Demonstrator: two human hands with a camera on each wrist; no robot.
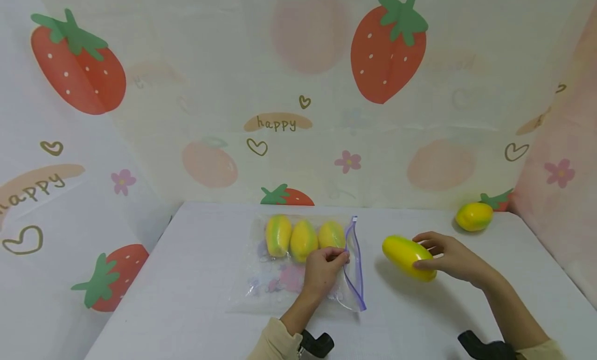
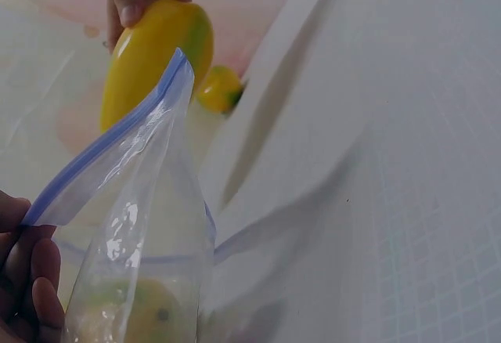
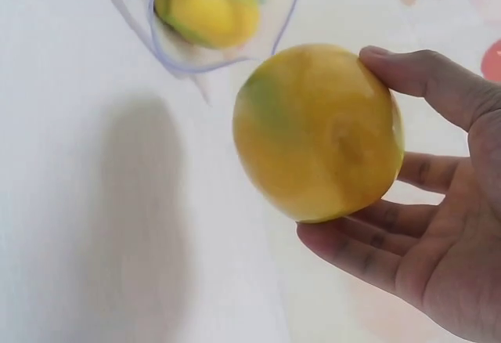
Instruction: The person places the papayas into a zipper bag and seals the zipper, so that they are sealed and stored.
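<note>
A clear zip bag (image 1: 268, 298) with a purple zip edge (image 2: 109, 146) lies on the white table, its mouth facing right and parted. Inside sit three yellow-green fruits (image 1: 304, 241). My left hand (image 1: 322, 272) pinches the upper layer of the bag at its mouth, between thumb and fingers. To the right of the mouth, my right hand (image 1: 450, 256) grips a long yellow fruit (image 1: 406, 254), shaped like a papaya, with a green tinge. Thumb and fingers are on opposite sides of its right end, and its shadow falls on the table below. In the left wrist view this fruit (image 2: 145, 69) shows behind the zip edge.
Another yellow-green fruit (image 1: 474, 217) lies at the table's back right corner. Behind the table (image 1: 186, 277) hangs a cloth (image 1: 210, 80) printed with strawberries, hearts and flowers, which also covers both sides.
</note>
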